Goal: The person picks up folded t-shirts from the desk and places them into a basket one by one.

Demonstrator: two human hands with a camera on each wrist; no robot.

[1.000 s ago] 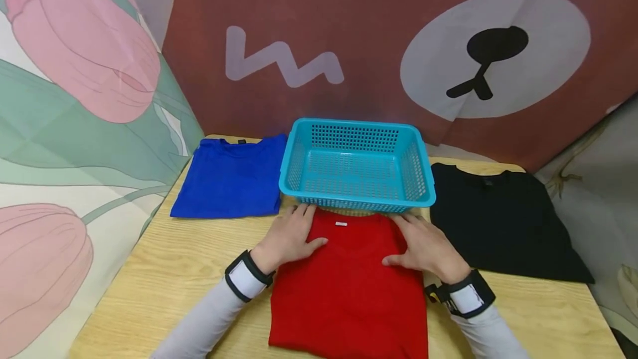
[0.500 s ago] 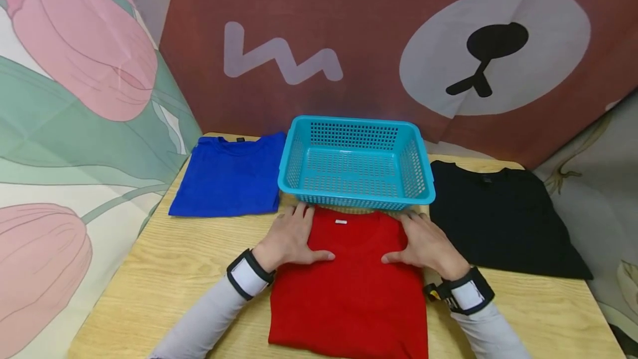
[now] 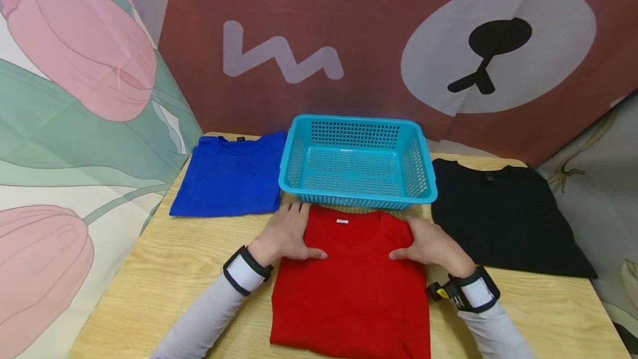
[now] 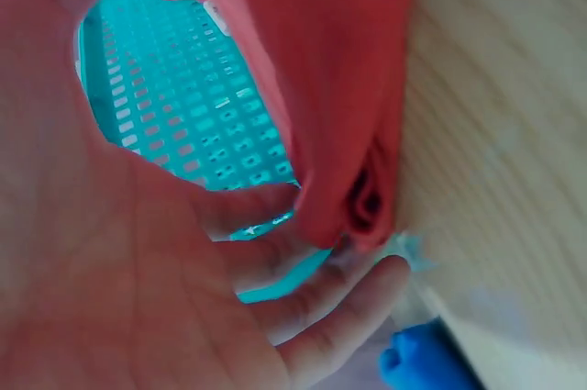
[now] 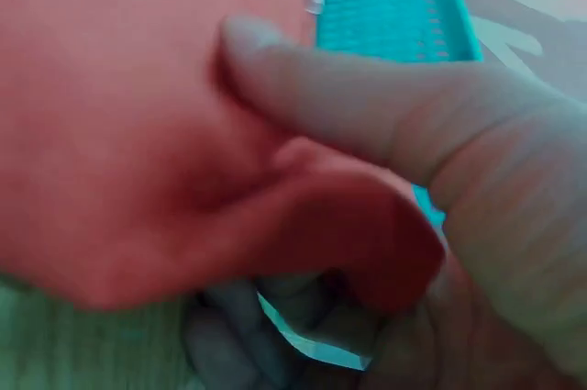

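I am gripping the red shirt (image 3: pixel 351 287) by its shoulders, left hand (image 3: pixel 285 234) and right hand (image 3: pixel 435 244), midway between the worktop's (image 3: pixel 149 270) side edges. Basket (image 3: pixel 356 197) is sitting near the far edge; blue shirt (image 3: pixel 231 179) is lying far-left, black shirt (image 3: pixel 508 220) far-right.

Plain red shirt (image 3: pixel 351 298) (white label (image 3: pixel 341 221)).

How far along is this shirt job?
Folding looks done: red shirt, blue shirt and black shirt look neat. In hand: left hand and right hand grip the red one's upper sides. Probably remaining: putting shirts in the basket; all three are outside it.
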